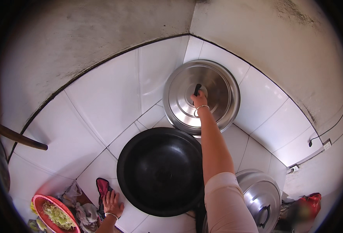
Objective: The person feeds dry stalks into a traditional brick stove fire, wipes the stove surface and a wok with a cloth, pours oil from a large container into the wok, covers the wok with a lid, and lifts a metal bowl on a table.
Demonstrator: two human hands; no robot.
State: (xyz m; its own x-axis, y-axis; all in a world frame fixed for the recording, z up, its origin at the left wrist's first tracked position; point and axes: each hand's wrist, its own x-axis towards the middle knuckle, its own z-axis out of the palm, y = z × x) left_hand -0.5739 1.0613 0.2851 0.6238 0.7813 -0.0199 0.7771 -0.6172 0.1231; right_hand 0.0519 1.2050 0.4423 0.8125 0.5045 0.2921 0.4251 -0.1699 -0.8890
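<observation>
My right hand (200, 99) is closed around the black handle (198, 86) of a large stainless-steel lid (181, 80). The lid is by the tiled corner; whether a pot is beneath it I cannot tell. Nearer to me sits a big black wok (159, 171), set into the white-tiled stove top (141, 222). My right forearm passes over its right edge. Left of the wok, my left hand (112, 202) lies spread on the tiles and partly over a dark red and black cloth (103, 186), holding nothing.
A red plastic basin (54, 201) of shredded pale-green vegetable (59, 215) stands at lower left, beside crumpled plastic bags (86, 214). Another metal lid (260, 195) is at lower right, near a red bag (311, 204). A wooden handle (22, 137) juts in from the left.
</observation>
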